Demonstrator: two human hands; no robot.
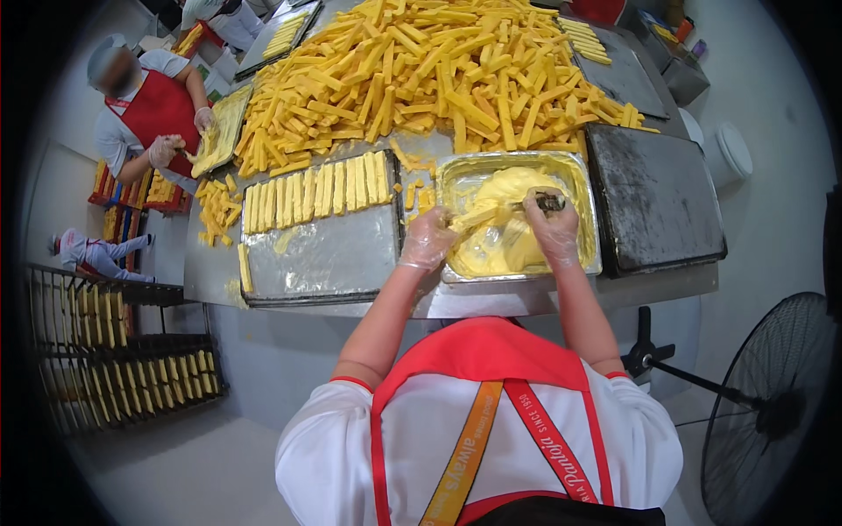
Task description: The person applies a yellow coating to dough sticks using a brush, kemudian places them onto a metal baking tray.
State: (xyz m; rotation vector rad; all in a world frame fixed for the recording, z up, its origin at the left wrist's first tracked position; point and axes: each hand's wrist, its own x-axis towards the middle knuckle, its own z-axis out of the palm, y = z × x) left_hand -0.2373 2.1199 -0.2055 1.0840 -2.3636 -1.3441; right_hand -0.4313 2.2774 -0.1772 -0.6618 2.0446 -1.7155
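In the head view my left hand (427,239), in a clear plastic glove, grips one end of a cake stick (475,217) coated in yellow cream. My gloved right hand (554,227) is closed round the dark handle of a spreading tool (551,201), whose blade meets the stick. Both are over a steel pan (595,246) of pale yellow cream (520,185). Left of the pan, a metal baking tray (322,256) bears a row of coated sticks (316,192) along its far side and a single one at its left edge.
Uncoated sticks (421,79) form a large heap behind the pan. Stacked dark trays (654,197) stand at the right. Across the table's left corner, a co-worker (154,98) in a red apron works over another tray (230,128). A rack (131,355) is lower left, a fan (769,401) lower right.
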